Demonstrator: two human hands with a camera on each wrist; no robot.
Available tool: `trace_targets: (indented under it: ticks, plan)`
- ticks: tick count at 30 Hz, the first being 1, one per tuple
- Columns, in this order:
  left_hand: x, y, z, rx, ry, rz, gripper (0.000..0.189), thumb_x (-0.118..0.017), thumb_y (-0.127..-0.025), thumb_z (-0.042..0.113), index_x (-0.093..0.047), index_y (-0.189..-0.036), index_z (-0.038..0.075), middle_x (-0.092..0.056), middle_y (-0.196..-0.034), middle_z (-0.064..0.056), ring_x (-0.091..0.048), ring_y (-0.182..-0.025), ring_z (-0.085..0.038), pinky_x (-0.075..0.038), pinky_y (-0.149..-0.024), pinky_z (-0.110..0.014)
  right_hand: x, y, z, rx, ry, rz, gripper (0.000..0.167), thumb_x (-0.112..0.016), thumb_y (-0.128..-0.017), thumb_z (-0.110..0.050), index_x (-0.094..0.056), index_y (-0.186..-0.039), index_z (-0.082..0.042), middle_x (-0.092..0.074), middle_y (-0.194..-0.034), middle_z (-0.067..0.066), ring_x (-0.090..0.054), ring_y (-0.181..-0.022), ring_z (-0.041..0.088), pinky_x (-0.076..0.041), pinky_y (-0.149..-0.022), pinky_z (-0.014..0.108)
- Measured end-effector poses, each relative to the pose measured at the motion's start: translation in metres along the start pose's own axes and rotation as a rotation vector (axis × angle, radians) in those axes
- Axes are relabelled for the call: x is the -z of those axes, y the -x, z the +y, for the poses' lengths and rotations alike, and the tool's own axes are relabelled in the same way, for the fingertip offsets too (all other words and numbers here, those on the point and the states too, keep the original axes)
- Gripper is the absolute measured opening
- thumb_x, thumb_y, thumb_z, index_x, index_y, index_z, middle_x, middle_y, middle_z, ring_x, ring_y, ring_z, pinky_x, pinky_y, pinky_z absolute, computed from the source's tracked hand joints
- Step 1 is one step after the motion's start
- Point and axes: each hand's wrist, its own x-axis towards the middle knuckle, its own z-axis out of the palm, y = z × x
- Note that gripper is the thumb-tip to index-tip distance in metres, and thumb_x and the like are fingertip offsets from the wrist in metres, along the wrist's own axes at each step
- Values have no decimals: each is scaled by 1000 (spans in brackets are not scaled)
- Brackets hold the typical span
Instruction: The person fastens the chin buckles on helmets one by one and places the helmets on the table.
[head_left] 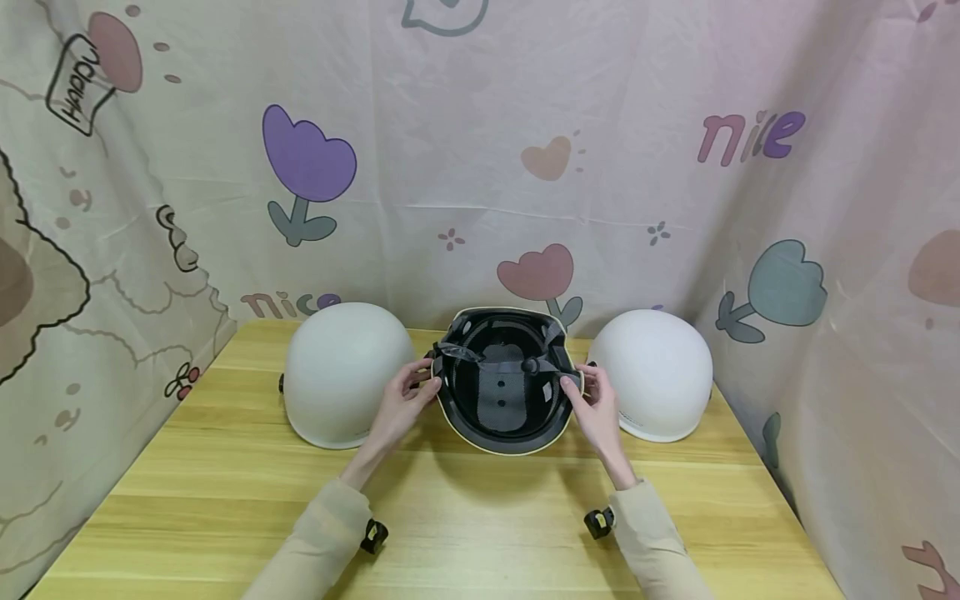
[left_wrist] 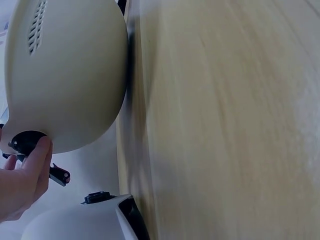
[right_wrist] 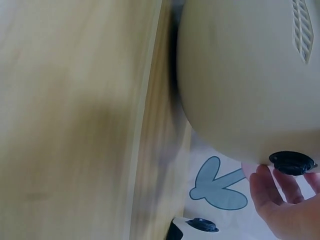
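Note:
A cream helmet is tilted with its black padded inside facing the head camera. Grey straps with a dark buckle cross its opening. My left hand grips the rim on one side, thumb at the edge; in the left wrist view its fingers touch a black round fitting on the shell. On the opposite side, my right hand holds the rim, with fingertips beside a similar black fitting in the right wrist view. Whether the shell touches the table is unclear.
One white helmet rests dome-up on the wooden table at the left, and another white helmet sits likewise at the right, each close to a hand. Behind the table hangs a printed curtain.

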Motion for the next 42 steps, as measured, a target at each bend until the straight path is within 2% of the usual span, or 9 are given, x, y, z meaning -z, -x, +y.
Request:
trace_targets:
  ticks: [9,14,17,20,23,26,28,36,42]
  plan:
    - [2,1,1,-25,-16,3,48,-62,-101,18,-48,-146,6,-55,-139,-24,-64,-118,-34,-54,-104,-47,7,0,-1,-25,54,-50,33,-67,-95,-6,-58,-124,7,-66,-104,22,-61,-81,-6,-50,-76,8]
    - [4,1,0,-24,-9,-4,49,-63,-101,19,-48,-146,7,-56,-139,-23,-64,-117,-33,-55,-104,-45,8,0,-2,13,63,-67,33,-67,-96,-9,-59,-124,6,-65,-110,27,-62,-89,-5,-51,-80,9]
    - [5,1,-1,-22,-3,-13,50,-63,-101,19,-48,-147,7,-55,-140,-22,-64,-118,-32,-54,-105,-46,9,-1,-2,34,91,-67,33,-67,-96,-9,-60,-125,5,-64,-118,25,-61,-98,2,-49,-83,9]
    - [5,1,0,-22,-1,-25,51,-63,-101,20,-47,-147,7,-54,-141,-22,-62,-120,-33,-53,-106,-47,9,-4,-3,98,156,-61,33,-68,-95,-8,-62,-125,4,-62,-126,23,-57,-108,13,-51,-88,16]
    - [6,2,0,-20,0,-28,51,-62,-101,19,-46,-148,6,-53,-142,-23,-61,-123,-35,-52,-107,-48,10,-7,-6,189,236,-82,36,-69,-92,-6,-63,-126,2,-57,-133,21,-53,-117,23,-54,-97,35]
    - [7,2,-1,-19,-2,-21,52,-61,-101,17,-44,-149,4,-52,-144,-25,-61,-124,-36,-53,-106,-46,12,-12,-13,257,296,-140,39,-72,-89,-9,-64,-126,-1,-54,-136,20,-51,-123,30,-48,-101,54]
    - [7,2,-1,-19,3,-19,52,-61,-101,16,-44,-148,4,-52,-144,-25,-61,-124,-37,-53,-106,-47,12,-16,-17,295,317,-196,38,-73,-88,-10,-65,-125,-1,-54,-137,20,-49,-128,34,-42,-104,58]
    - [7,2,0,-31,3,-38,52,-62,-101,15,-44,-149,5,-51,-146,-23,-61,-123,-37,-54,-105,-45,7,-37,-41,438,407,-427,35,-78,-86,-11,-70,-119,-4,-63,-135,18,-53,-132,37,-41,-112,54]
    - [7,3,1,-23,7,-33,52,-62,-101,13,-45,-149,6,-51,-147,-22,-60,-125,-38,-51,-107,-49,-3,-52,-65,429,441,-617,40,-77,-88,-15,-67,-126,-4,-65,-134,15,-56,-131,34,-44,-112,54]
